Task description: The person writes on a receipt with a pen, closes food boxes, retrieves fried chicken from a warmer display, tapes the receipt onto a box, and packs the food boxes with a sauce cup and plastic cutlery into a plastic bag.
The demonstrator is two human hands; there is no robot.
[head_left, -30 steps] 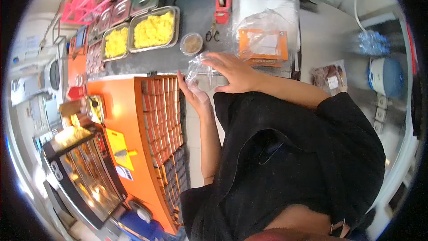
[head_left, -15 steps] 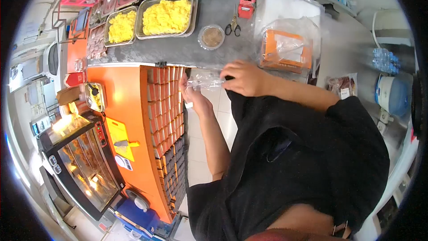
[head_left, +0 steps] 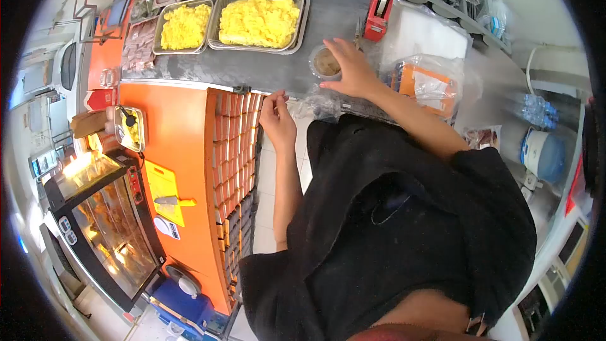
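Note:
A round clear tub with brownish contents sits on the dark counter. My right hand reaches over its right side, with the thumb at the near rim and fingers at the far rim, closed around it. At the counter's front edge lies a crumpled clear plastic bag. Just left of the bag, my left hand is raised with its fingers curled together; whether they pinch the bag's edge is hidden. Scissors lie behind my right hand, partly covered.
Two trays of yellow food, one large and one smaller, stand at the back left. A red tape dispenser and an orange box in plastic are to the right. A knife rests on a yellow board.
My right hand has left the plastic bag and moved up to the round tub. My left hand stays near the counter edge, its fingers now curled upward. The view has shifted slightly.

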